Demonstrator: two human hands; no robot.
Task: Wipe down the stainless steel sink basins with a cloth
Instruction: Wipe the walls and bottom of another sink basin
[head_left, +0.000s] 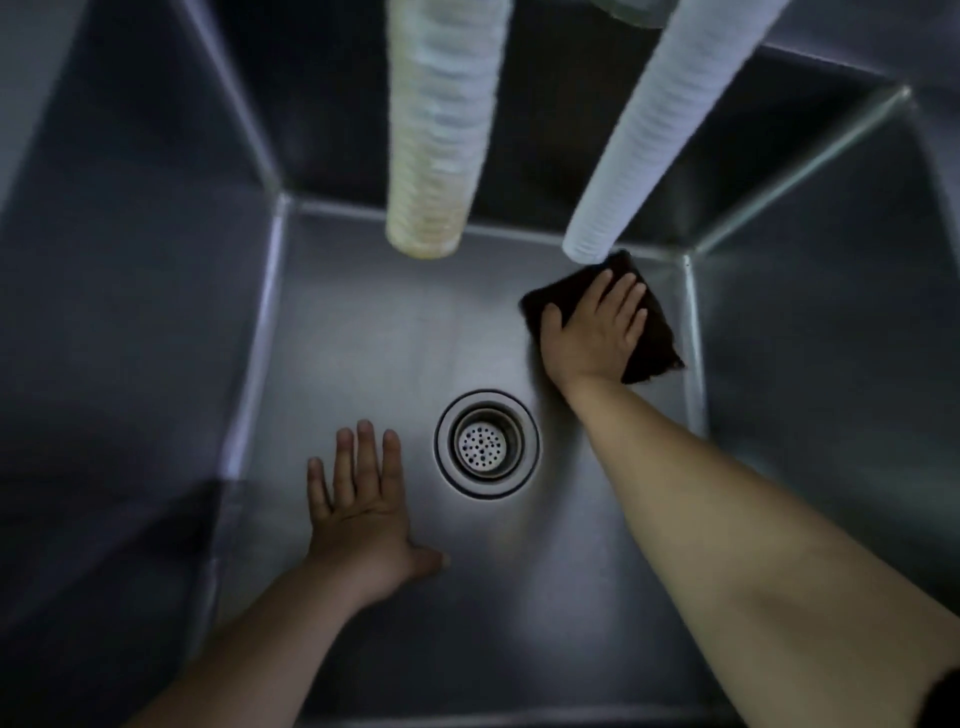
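Deep stainless steel sink basin (363, 338): dull blue-grey, paler streaks along the seams.
Folded square cloth (657, 332): dark brown, nearly black, plain.
Round metal drain strainer (487, 445): silvery, dotted with small dark holes, ringed by a dark groove.
Left ribbed hanging tube (436, 130): white, yellowed toward its lower end.
Right ribbed hanging tube (660, 135): clean white, finely banded.

Drain (487, 445) lies mid-basin (363, 338), cloth (652, 332) in the far right corner.
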